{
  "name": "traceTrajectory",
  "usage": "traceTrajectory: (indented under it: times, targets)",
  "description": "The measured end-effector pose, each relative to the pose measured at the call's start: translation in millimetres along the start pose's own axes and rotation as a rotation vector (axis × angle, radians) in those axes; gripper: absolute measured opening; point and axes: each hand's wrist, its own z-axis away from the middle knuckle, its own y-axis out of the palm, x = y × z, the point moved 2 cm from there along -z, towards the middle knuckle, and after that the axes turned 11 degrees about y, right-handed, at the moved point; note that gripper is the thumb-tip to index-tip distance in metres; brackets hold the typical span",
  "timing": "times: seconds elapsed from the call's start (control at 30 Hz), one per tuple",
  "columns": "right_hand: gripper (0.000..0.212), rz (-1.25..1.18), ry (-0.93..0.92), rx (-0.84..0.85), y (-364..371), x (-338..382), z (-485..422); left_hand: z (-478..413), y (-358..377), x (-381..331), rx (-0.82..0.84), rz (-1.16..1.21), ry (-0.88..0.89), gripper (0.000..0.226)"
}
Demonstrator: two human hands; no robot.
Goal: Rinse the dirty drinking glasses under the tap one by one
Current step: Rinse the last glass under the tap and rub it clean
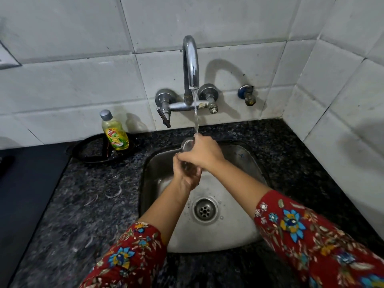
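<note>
Glass (188, 144): held over the sink (245, 159), mouth tilted toward the tap (190, 65), water running onto its rim. My left hand (185, 175) cups its base; my right hand (202, 153) wraps its side. Soap bottle (115, 133): on counter (93, 194), left.

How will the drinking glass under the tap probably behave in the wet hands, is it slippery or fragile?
The drinking glass is clear and wet under the running water, so it is probably slippery. It looks thin and rigid, so likely fragile if it drops into the steel sink. The left hand and right hand both grip it, which should steady it.
</note>
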Motion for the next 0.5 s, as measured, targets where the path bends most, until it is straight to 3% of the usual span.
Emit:
traceTrajectory:
  times: [0.17,0.3,0.43,0.5]
  targets:
    - [0.058,-0.094,-0.057,-0.026,-7.9,-16.6,26.8,5.8,-6.1,-16.2,0.13,-0.103,-0.113,0.048]
    - [0.068,-0.103,-0.046,0.093,-3.2,-54.0,43.7,21.8,-6.8,-19.4,0.249,-0.349,-0.02,0.062]
    - [0.072,0.01,0.013,0.091,20.0,-65.9,48.0,34.7,0.3,-9.1,0.21,-0.766,0.319,0.03]
    - [0.058,-0.314,0.113,0.332,20.0,-68.9,46.2,38.2,3.8,-15.1,0.314,-0.775,0.25,0.015]
